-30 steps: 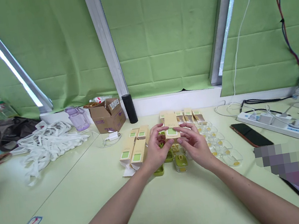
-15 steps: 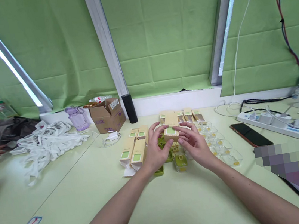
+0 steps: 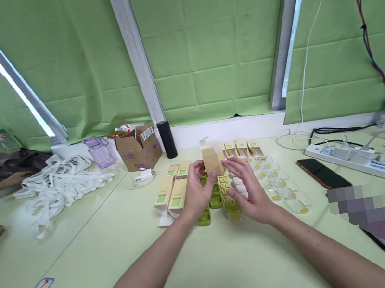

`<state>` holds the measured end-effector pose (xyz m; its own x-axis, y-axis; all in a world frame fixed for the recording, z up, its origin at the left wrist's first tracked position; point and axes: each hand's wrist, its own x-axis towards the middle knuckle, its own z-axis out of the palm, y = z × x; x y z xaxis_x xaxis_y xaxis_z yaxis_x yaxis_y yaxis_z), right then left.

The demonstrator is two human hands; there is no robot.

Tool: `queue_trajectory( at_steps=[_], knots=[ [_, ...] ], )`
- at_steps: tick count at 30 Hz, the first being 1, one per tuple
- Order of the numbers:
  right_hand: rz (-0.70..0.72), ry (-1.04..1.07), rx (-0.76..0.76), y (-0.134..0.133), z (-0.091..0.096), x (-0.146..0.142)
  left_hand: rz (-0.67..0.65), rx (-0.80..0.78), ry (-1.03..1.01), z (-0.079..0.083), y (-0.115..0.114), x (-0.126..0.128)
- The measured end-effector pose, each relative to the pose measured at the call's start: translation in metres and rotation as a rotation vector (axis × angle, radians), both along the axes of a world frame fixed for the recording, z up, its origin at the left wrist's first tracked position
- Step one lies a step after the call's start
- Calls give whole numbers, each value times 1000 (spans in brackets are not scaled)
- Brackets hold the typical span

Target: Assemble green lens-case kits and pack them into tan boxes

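My left hand [image 3: 198, 191] holds a small tan cardboard box [image 3: 212, 161] between thumb and fingers, above the table. A plain side of it faces me, and a flap sticks up at its far end. My right hand [image 3: 253, 195] is open, its fingertips close to the box's right edge; whether they touch it I cannot tell. Beneath my hands are green square containers [image 3: 215, 201] and a clear container with a green lid [image 3: 232, 208]. Boxes with green labels [image 3: 177, 200] lie to the left, and similar boxes [image 3: 242, 148] stand behind. Clear cups with yellow spots [image 3: 298, 202] are on the right.
White straps [image 3: 67, 183] lie in a heap at left near another person's hand [image 3: 18, 178]. A brown carton [image 3: 140, 152], a black cylinder [image 3: 167, 139] and a purple bottle [image 3: 99, 152] line the back. A phone [image 3: 323, 173] and power strip [image 3: 350, 160] are right.
The box has been turned, so its green label no longer faces me and a flap shows. My right hand has opened and drawn slightly away. The other person's hand has moved right.
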<state>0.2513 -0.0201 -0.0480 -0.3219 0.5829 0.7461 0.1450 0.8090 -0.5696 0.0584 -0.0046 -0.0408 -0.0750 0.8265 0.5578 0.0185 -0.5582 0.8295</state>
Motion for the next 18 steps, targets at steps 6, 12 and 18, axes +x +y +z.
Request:
queue_trajectory(
  at_steps=[6, 12, 18],
  knots=[
    [50, -88, 69, -4, 2, -1, -73, -103, -151, 0, 7, -4],
    [-132, -191, 7, 6, 21, 18, -50, -138, -176, 6, 6, -14],
    [-155, -723, -55, 3, 36, 29, -58, -164, -168, 8, 2, -17]
  ],
)
